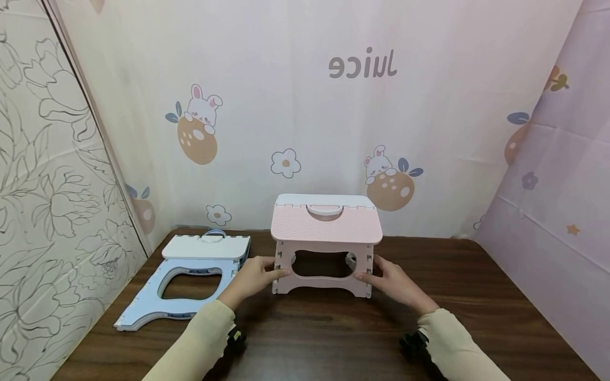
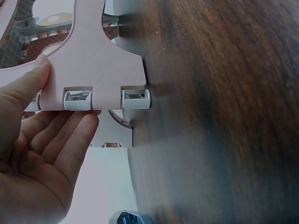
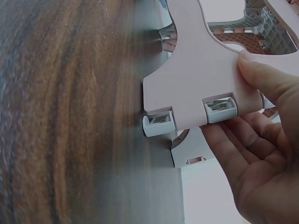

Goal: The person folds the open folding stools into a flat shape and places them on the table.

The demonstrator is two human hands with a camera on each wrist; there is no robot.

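A pink and white folding step stool (image 1: pixel 305 227) stands unfolded and upright on the table, its white handle (image 1: pixel 325 210) set in the top. My left hand (image 1: pixel 254 276) grips the left edge of its front leg panel, thumb on the face. In the left wrist view, the fingers (image 2: pixel 74 140) lie beside the white hinge pieces. Opposite, my right hand (image 1: pixel 393 281) holds the panel's right edge in the same way. The right wrist view shows that thumb (image 3: pixel 261 72) against the pink panel (image 3: pixel 196 70), with the fingertips partly hidden behind the edge.
A blue and white folding stool (image 1: pixel 143 296) lies folded flat at the left of the dark wooden table (image 1: pixel 324 344). Behind the table hangs a printed curtain (image 1: pixel 286 106), close to the pink stool. More patterned curtains hang on both sides.
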